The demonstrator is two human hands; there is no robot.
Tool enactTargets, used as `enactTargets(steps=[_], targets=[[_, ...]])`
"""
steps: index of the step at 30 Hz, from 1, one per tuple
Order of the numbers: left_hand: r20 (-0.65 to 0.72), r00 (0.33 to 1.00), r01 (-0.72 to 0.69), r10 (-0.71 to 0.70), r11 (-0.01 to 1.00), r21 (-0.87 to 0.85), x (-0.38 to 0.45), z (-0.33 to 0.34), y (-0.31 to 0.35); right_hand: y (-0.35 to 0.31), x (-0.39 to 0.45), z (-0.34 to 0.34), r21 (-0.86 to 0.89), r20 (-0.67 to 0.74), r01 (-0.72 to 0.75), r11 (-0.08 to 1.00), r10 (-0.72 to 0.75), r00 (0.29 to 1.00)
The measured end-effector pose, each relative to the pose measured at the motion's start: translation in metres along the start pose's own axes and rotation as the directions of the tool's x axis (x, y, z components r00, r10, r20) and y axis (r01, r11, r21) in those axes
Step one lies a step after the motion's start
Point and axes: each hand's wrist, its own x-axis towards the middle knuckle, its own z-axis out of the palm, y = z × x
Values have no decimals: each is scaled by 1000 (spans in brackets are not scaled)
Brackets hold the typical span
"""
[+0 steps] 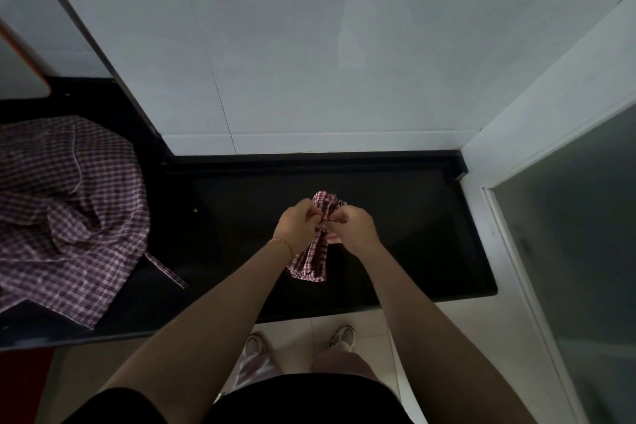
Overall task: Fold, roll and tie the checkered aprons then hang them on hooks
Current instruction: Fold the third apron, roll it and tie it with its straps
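Hands meet over the black polished worktop point(413, 217): left hand point(298, 228) and right hand point(354, 229) both have fingers curled tight, pinching the middle of a rolled red-and-white checkered apron point(315, 256) held just above the surface. Well to the left, a loose purple checkered apron point(69, 210) lies heaped on the worktop.

The pile of checkered aprons point(65, 206) runs off the left edge. The left hand point(298, 229) and right hand point(354, 229) cover the rolled apron point(315, 256) middle, perhaps its tie; fingertips hidden.
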Motion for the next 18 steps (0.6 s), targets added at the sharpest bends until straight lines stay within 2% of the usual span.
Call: enactTargets(steps=[4,7,12,16,18], targets=[[-2,1000,21,-21,1000,3,5,0,-4,2,-4,-5,104,93,-14,995,4,996],[-16,1000,26,-26,1000,15,7,0,-5,2,-5,-4,105,110,-46,993,34,993],[-27,997,65,-66,998,-4,8,-1,-3,0,-6,-4,-166,153,52,985,-27,988],[-2,999,42,-42,999,-6,5,-2,-2,-7,-3,10,-406,24,69,911,-65,998],[-3,999,33,-33,999,-10,4,-2,-3,-6,-3,18,-408,-53,81,909,-113,992]])
